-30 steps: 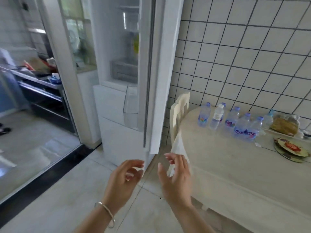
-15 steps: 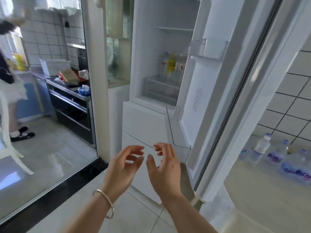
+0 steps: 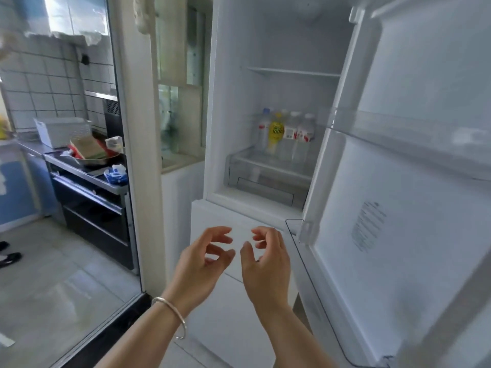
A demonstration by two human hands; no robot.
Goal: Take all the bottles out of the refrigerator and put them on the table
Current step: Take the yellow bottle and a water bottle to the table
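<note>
The refrigerator (image 3: 279, 107) stands open, its door (image 3: 414, 208) swung wide to the right with see-through bins along its inner face. Deep inside, on the glass shelf (image 3: 268, 162) above a clear drawer (image 3: 263, 179), a small cluster of bottles (image 3: 285, 134) stands upright and close together: several clear ones with white caps and red-and-white labels, and a yellow bottle (image 3: 276, 132) among them near the left of the group (the exact count is hard to tell, since they overlap). A higher shelf (image 3: 295, 72) runs across the compartment above them.

Both hands hover in front of the closed lower part of the refrigerator, well below the bottles and apart from them. The left hand (image 3: 202, 264) is released, its fingers loosely curled and holding nothing; a thin metal bangle (image 3: 170, 312) circles its wrist. The right hand (image 3: 265, 264) is just beside it, likewise released with fingers loosely bent and nothing in its grasp. The fingertips of the two hands point toward each other without touching.

To the left, past a white door frame (image 3: 138, 144), a tiled kitchen shows a dark stove unit (image 3: 93, 205) with a white basket (image 3: 63, 130) and a cluttered pan (image 3: 93, 155) on top. A dark shoe (image 3: 9, 258) sits on the grey floor (image 3: 53, 288) at the far left edge.
</note>
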